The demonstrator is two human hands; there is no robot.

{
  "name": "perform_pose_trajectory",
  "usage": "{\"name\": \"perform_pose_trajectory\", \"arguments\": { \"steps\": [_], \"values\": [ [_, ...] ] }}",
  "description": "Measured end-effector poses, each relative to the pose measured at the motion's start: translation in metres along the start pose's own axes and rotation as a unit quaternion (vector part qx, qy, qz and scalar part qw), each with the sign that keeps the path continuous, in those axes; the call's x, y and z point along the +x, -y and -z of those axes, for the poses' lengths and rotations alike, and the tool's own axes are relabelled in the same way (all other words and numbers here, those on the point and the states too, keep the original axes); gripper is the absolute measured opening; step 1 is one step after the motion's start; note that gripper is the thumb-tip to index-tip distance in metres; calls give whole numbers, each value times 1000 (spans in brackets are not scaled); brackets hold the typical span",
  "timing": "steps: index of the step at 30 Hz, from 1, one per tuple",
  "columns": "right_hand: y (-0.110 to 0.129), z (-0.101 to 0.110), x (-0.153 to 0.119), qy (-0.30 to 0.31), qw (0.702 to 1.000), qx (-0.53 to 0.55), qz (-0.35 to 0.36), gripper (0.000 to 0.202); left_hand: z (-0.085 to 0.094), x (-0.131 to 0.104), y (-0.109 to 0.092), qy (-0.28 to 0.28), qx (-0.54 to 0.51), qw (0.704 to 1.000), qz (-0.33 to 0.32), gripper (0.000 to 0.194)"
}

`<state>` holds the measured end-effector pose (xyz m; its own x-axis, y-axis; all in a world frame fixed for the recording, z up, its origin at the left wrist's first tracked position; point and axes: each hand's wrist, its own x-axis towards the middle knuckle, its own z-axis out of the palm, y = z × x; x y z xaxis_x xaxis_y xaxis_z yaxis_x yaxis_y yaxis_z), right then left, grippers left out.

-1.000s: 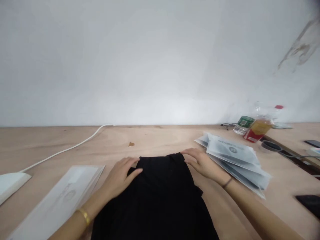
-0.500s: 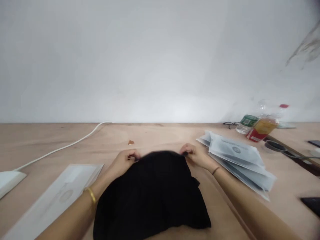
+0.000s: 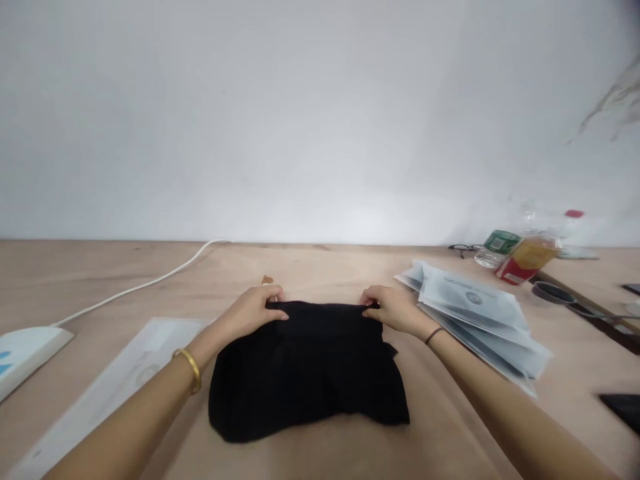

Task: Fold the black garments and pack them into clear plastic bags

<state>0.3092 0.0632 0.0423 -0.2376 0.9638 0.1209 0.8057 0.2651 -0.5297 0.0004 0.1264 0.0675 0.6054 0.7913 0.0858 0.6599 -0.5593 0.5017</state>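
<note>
A black cloth [image 3: 310,373] lies over the wooden table in front of me, its far edge drawn nearly straight between my hands. My left hand [image 3: 257,310] pinches the far left corner, thumb on top of the fabric. The far right corner is gripped by my right hand [image 3: 390,309], with thumb and fingers closed on it. A small dark tab sticks out from the cloth's right side. Beneath my left forearm, partly covered, is a flat translucent bag [image 3: 125,373]. Several stacked translucent bags [image 3: 475,300] with printed labels lie beyond my right wrist.
A white power strip [image 3: 30,353] with a white cable sits at the left. A small brown scrap [image 3: 268,280] is behind my left hand. At the right are glasses [image 3: 464,249], a clear bottle [image 3: 495,247], a red-capped bottle [image 3: 529,257], and a tape roll [image 3: 553,293].
The cloth's far edge has gone from bowed to nearly straight, and its near edge has moved away from me. Both hands still grip it. The view has shifted slightly.
</note>
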Motion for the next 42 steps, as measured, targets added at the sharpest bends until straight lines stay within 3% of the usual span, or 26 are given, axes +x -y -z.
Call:
{"name": "perform_pose_trajectory", "arguments": {
  "steps": [3, 7, 9, 10, 13, 15, 17, 20, 24, 26, 28, 31, 34, 37, 39, 40, 42],
  "values": [
    [10, 12, -34, -30, 999, -27, 22, 14, 4, -40, -15, -25, 48, 998, -45, 10],
    [34, 22, -93, 53, 992, -94, 66, 14, -7, -103, -27, 32, 170, 975, -139, 17],
    [48, 18, -111, 64, 989, -119, 61, 5, -15, -122, -31, 28, 187, 970, -153, 30],
    [55, 12, -116, 39, 989, -128, 58, 6, -20, -126, -32, 15, 195, 969, -153, 40],
    [65, -20, -116, -43, 983, -157, 80, 37, -37, -127, -28, -20, 231, 964, -134, 67],
    [62, -46, -111, -29, 979, -174, 107, 66, -47, -123, -21, -5, 241, 965, -104, 76],
    [52, -66, -108, 18, 977, -183, 109, 80, -52, -119, -12, 19, 225, 972, -68, 74],
    [43, -71, -103, 72, 979, -177, 74, 79, -45, -114, 1, 15, 148, 989, 7, 63],
    [72, -61, -81, 56, 986, -154, 40, 82, -24, -97, 15, -122, -6, 974, 191, 36],
    [95, -66, -66, 45, 987, -129, 81, 83, -16, -87, 21, -131, -69, 965, 215, 22],
    [112, -77, -52, 64, 985, -102, 124, 81, -12, -82, 26, -134, -119, 961, 212, 28],
    [116, -92, -41, 97, 983, -84, 135, 77, -10, -90, 29, -175, -196, 937, 231, 36],
    [109, -99, -39, 99, 983, -78, 133, 76, -12, -109, 22, -186, -284, 903, 264, 34],
    [107, -101, -39, 99, 984, -73, 131, 77, -12, -120, 6, -107, -445, 835, 306, 39],
    [108, -99, -38, 97, 984, -70, 133, 78, -13, -117, -7, -97, -505, 802, 306, 45],
    [108, -97, -38, 98, 983, -67, 137, 79, -15, -112, -15, -113, -503, 807, 287, 46],
    [106, -89, -40, 97, 985, -55, 131, 86, -25, -101, -32, -136, -459, 849, 223, 48]
  ]
}}
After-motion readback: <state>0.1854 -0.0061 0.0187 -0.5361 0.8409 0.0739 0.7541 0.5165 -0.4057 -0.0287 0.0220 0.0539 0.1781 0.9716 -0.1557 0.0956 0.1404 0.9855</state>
